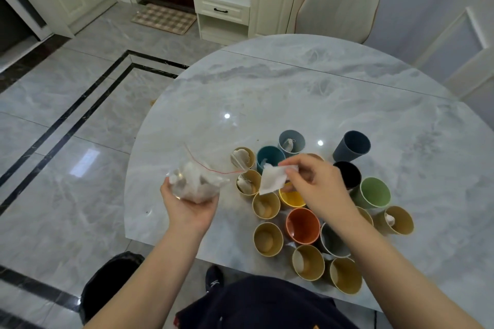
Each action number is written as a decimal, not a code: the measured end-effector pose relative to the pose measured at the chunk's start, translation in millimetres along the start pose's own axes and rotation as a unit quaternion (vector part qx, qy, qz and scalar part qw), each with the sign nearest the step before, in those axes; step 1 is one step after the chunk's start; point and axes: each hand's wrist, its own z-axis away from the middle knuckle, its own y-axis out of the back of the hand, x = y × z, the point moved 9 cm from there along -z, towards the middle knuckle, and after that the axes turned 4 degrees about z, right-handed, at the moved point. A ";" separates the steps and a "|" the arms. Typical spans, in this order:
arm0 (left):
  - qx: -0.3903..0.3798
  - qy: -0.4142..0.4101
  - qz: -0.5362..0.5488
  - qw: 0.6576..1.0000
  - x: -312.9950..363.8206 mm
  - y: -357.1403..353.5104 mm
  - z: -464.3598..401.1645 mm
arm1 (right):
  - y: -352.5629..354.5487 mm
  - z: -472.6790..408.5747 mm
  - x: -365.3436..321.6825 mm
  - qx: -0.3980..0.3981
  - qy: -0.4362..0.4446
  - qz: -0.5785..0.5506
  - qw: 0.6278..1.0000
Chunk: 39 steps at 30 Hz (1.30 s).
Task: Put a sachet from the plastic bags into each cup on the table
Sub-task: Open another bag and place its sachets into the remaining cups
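Marble table [294, 93]: ~17 cups, 1 bag [196, 181]

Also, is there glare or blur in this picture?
Head view: two bright lamp spots shine on the glossy table; a window reflection lies on the floor; the right hand and its sachet look slightly motion-blurred; straight lines bend near the edges.

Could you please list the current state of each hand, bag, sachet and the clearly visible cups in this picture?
Left hand: holds the bag from below.
Clear plastic zip bag: open at the top, with white sachets inside.
Right hand: pinches one sachet.
White paper sachet: held in the air above the cups.
Yellow plastic cup: upright, looks empty.
Green plastic cup: upright, looks empty.
Pale blue cup: upright, sachet inside.
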 end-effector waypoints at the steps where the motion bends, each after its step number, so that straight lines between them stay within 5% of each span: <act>1: -0.001 -0.007 -0.004 1.000 3.7 1.1 -0.1 | -11.8 -3.0 14.6 -0.011 -0.006 0.031 0.999; 15: 0.022 0.047 -0.009 0.999 -15.7 25.2 12.7 | -92.9 -17.1 82.0 -0.125 -0.031 0.256 0.958; 24: 0.022 0.053 -0.010 0.998 -24.9 19.6 20.9 | -73.3 -12.5 69.8 -0.057 -0.002 0.238 0.970; 27: 0.029 0.056 -0.024 0.998 -32.3 15.6 23.3 | -45.9 -7.8 49.1 0.012 -0.005 0.146 0.989; 31: 0.030 0.056 -0.050 0.997 -43.6 10.1 23.6 | -1.7 7.1 -14.4 0.100 0.102 0.014 0.990; 34: 0.007 0.054 -0.078 0.995 -55.2 -0.7 23.0 | 2.8 12.8 -45.7 0.029 0.176 0.014 0.984; 39: -0.041 0.074 -0.136 0.987 -77.7 -14.1 29.4 | -12.6 11.0 -33.9 -0.034 0.144 0.089 0.985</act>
